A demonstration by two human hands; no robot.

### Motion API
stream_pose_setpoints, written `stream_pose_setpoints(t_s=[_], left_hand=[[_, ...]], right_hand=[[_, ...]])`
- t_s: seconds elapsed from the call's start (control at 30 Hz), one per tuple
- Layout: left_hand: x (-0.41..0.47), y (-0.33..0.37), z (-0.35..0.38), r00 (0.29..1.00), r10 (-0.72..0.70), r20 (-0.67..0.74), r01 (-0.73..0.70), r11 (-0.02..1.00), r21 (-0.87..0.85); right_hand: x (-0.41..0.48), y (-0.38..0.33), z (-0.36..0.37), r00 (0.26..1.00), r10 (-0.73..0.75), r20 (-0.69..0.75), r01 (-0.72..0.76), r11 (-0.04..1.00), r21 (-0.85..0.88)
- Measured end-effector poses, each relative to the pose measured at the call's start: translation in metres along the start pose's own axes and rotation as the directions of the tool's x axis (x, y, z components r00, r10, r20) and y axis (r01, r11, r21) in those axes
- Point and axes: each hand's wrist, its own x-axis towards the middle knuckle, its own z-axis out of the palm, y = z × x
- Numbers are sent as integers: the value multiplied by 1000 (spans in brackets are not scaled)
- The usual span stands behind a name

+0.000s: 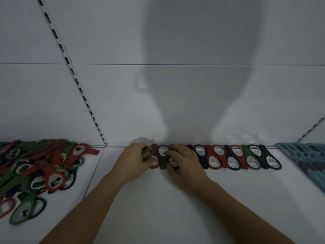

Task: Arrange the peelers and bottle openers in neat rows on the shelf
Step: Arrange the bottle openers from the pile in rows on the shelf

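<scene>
A row of red, green and dark bottle openers [233, 158] lies along the back edge of the white shelf [158, 199], alternating head to tail. My left hand [133, 161] grips a small stack of green and red openers [146, 153] at the row's left end. My right hand [182, 162] rests curled over the row just right of that, its fingertips on a green opener [162, 156] and a dark one beneath the palm. Part of the row is hidden under both hands.
A loose heap of red, green and dark openers [38, 173] covers the neighbouring shelf section on the left. A teal plastic basket [306, 155] stands at the right edge. A slotted upright [77, 85] runs up the white back panel.
</scene>
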Motion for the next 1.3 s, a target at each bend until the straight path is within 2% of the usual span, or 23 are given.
stream_pose_setpoints(t_s=[0.07,0.13,0.27,0.3,0.33,0.4,0.47,0.53,0.6,0.73,0.8,0.83,0.9,0.93,1.0,1.03,1.1,1.17,1.3], left_hand=[[1,2,-8,995,-91,-25,81,958,-273],[2,8,-17,990,-133,50,138,817,-560],[1,18,-25,973,-104,207,230,538,-811],[1,19,-28,968,-118,222,251,509,-823],[0,18,-30,967,-139,216,256,527,-811],[1,8,-35,966,-215,144,250,623,-741],[2,-8,-40,949,-306,73,264,649,-713],[1,-27,-45,932,-346,105,304,595,-744],[-2,-41,-48,933,-330,143,325,603,-728],[-4,-51,-48,948,-298,109,298,720,-627],[-5,-54,-46,944,-316,90,301,721,-624],[-6,-55,-46,936,-341,90,311,677,-667],[-5,-56,-47,904,-401,146,344,485,-804],[-4,-56,-48,890,-415,189,352,363,-863],[-1,-58,-51,871,-422,253,351,173,-920],[1,-59,-51,864,-428,264,350,133,-927],[4,-59,-48,867,-427,258,339,125,-932],[5,-56,-44,870,-419,261,321,79,-944],[4,-58,-41,877,-364,314,299,-100,-949]], right_hand=[[5,-3,-6,998,31,-62,-25,994,104],[14,-13,-15,991,107,-75,-77,941,330],[42,-37,-29,981,185,62,-172,669,723],[46,-41,-30,978,203,58,-171,600,782],[50,-44,-32,973,228,45,-168,557,814],[54,-46,-33,955,297,17,-185,546,817],[57,-43,-30,936,351,20,-244,610,754],[61,-44,-22,926,366,96,-340,695,634],[66,-48,-9,916,367,161,-395,757,521],[75,-61,20,934,318,163,-357,852,382],[79,-66,27,942,308,131,-331,918,220],[78,-68,29,947,305,99,-316,941,120],[71,-73,30,964,264,11,-264,965,-5],[64,-77,31,979,201,-18,-202,979,-38],[47,-84,36,999,28,41,-24,995,-97],[38,-87,39,993,-45,111,59,990,-128],[27,-91,43,971,-101,217,142,973,-181],[26,-89,41,974,-95,204,142,962,-231],[26,-81,37,990,-72,123,106,950,-293]])
